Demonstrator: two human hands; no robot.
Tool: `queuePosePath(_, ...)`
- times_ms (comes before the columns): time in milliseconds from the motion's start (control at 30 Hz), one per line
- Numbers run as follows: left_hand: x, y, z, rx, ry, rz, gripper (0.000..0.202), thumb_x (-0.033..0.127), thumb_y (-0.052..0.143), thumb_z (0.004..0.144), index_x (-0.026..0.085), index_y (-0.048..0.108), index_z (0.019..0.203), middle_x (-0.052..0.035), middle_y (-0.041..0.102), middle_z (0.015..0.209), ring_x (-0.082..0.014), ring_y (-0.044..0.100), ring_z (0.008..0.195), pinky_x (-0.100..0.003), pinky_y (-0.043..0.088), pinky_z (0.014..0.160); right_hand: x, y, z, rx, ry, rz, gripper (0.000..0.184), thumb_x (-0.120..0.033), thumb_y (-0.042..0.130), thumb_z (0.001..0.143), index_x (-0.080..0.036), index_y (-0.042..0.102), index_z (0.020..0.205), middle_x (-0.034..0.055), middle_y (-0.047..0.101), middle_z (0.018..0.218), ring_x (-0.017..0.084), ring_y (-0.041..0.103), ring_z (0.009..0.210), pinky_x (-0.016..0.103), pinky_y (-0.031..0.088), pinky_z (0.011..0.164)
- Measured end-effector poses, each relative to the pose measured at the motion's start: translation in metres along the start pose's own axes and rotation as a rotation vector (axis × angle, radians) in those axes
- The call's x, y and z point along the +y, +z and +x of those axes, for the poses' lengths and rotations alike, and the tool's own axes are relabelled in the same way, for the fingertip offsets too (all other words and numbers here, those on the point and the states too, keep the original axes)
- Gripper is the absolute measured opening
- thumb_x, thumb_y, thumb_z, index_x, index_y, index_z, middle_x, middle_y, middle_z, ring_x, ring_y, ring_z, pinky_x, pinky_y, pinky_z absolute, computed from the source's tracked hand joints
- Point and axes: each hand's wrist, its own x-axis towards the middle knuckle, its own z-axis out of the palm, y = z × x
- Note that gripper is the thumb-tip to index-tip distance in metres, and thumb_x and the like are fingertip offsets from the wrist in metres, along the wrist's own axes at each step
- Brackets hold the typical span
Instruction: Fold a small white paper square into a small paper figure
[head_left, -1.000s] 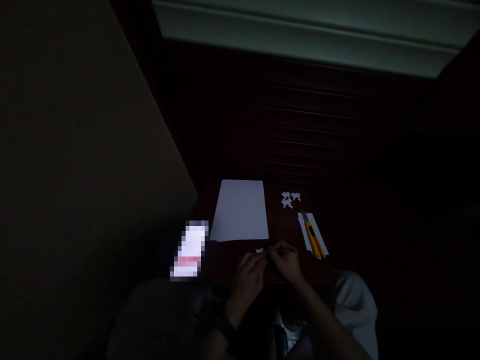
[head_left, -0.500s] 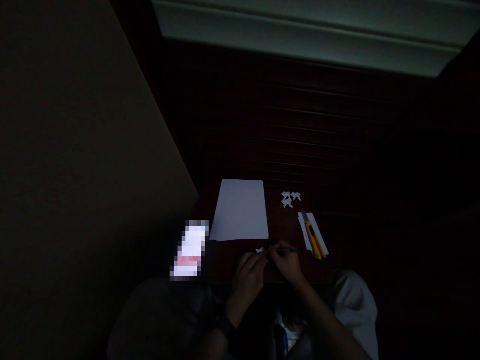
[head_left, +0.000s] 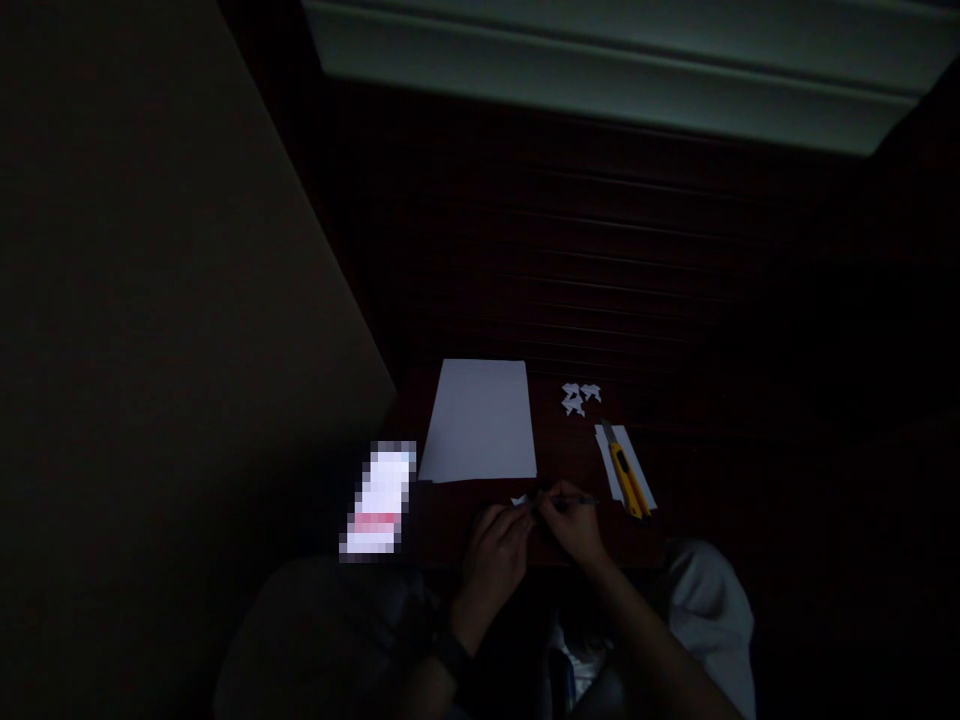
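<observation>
In the dim light my left hand (head_left: 499, 550) has its fingers pressed together on a small folded piece of paper (head_left: 519, 499), whose white tip shows beyond them. My right hand (head_left: 571, 520) is closed around a slim dark pen (head_left: 585, 500), its back end sticking out to the right. The pen's front end meets the left fingertips; the exact contact is hidden. Several small folded paper figures (head_left: 574, 405) lie beyond the hands. To the right, a yellow utility knife (head_left: 628, 478) rests on a small stack of white paper (head_left: 637, 465), its blade pointing away from me.
White paper sheets (head_left: 480, 425) lie on the dark table (head_left: 450, 525), beyond my left hand. A lit, pixelated screen (head_left: 381, 500) is at the left. A wall (head_left: 187, 300) rises on the left, and dark slatted panelling (head_left: 600, 220) stands behind the table.
Almost nothing differs. Both hands stay together at the small paper, and the whole view has shifted very slightly.
</observation>
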Motion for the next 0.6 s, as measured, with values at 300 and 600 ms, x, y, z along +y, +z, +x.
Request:
queuePosePath(300,0.0,-0.0009,0.0005,0.048,0.046,0.025,0.033,0.009,0.046,0.083,0.024,0.062,0.106,-0.0062,0.064,0.104,-0.0205,0.055,0.091,-0.04,0.048,0.08,-0.0011,-0.0012,0.0003,0.017,-0.021,-0.027,0.022,-0.031,0.051,0.08,-0.019,0.055,0.063,-0.0007,0.056,0.058,0.013,0.052,0.056,0.022,0.039,0.054)
queuePosePath(600,-0.0006,0.0001,-0.0001,-0.013,0.003,0.035,0.033,0.007,0.048,0.081,0.024,0.061,0.106,-0.0037,0.062,0.107,-0.0189,0.053,0.095,-0.037,0.046,0.084,-0.0002,-0.0017,0.0003,0.013,-0.02,-0.021,0.021,-0.03,0.051,0.08,-0.018,0.055,0.063,-0.0001,0.057,0.058,0.013,0.052,0.056,0.022,0.039,0.052)
